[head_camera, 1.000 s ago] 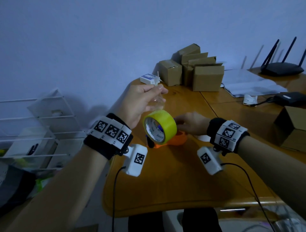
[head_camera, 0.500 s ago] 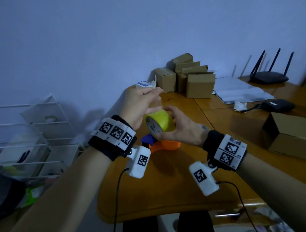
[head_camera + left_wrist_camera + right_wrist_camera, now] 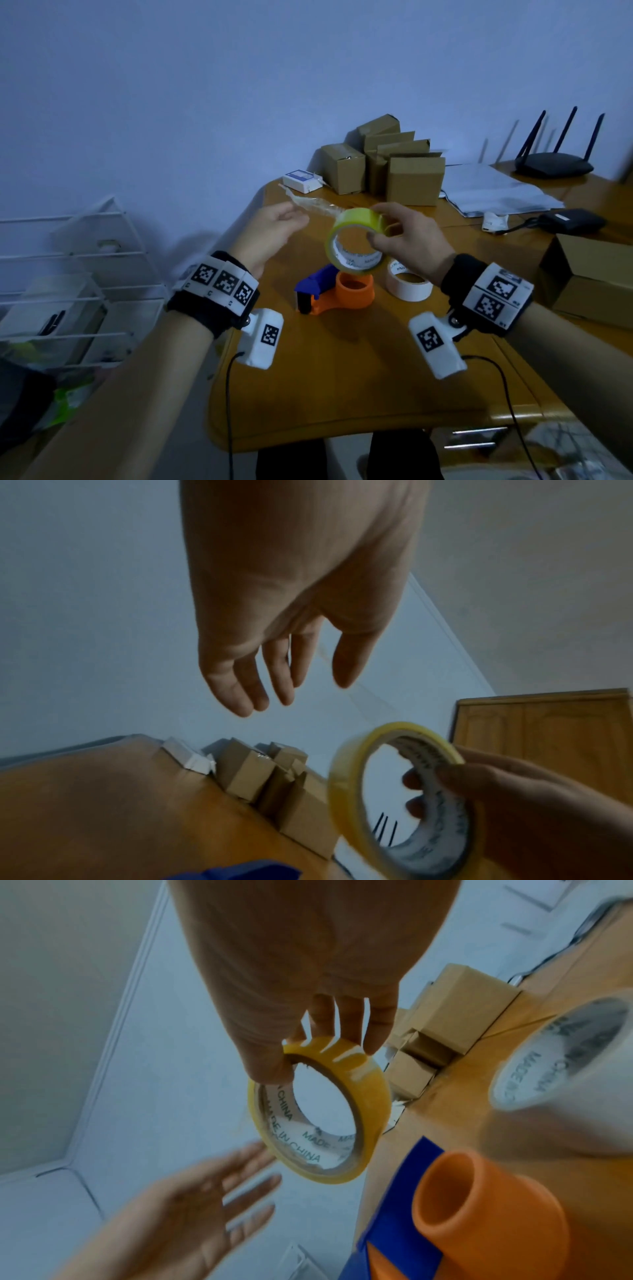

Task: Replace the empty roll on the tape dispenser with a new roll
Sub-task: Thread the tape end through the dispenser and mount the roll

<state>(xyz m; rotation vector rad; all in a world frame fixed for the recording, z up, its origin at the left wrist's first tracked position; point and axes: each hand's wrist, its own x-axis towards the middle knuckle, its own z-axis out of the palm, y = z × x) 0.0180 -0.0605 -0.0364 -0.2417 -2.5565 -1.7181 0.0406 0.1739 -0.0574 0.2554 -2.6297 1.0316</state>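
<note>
My right hand [image 3: 376,228] holds the yellow tape roll [image 3: 356,240] in the air just above the dispenser, thumb inside the core and fingers on the outer band. The roll [image 3: 369,1096] hangs from my right hand's fingertips [image 3: 373,1039]. A clear strip of tape [image 3: 308,205] trails from it up and to the left, past my left hand [image 3: 277,226], which is open with straight fingers [image 3: 246,693]. The orange and blue dispenser [image 3: 334,291] lies on the wooden table [image 3: 342,377], its orange hub [image 3: 479,1204] bare. An empty white core [image 3: 407,282] lies beside it on the right.
Several cardboard boxes [image 3: 394,168] and a small white box [image 3: 301,178] stand at the back. Papers [image 3: 496,195], a router [image 3: 555,164] and a black adapter [image 3: 568,222] lie back right. A larger box [image 3: 589,277] sits at right. A white wire rack [image 3: 68,274] stands off the table's left edge.
The roll has gone from standing at the dispenser to hanging from my right hand above it. My left hand has let go, opened and drawn away to the left.
</note>
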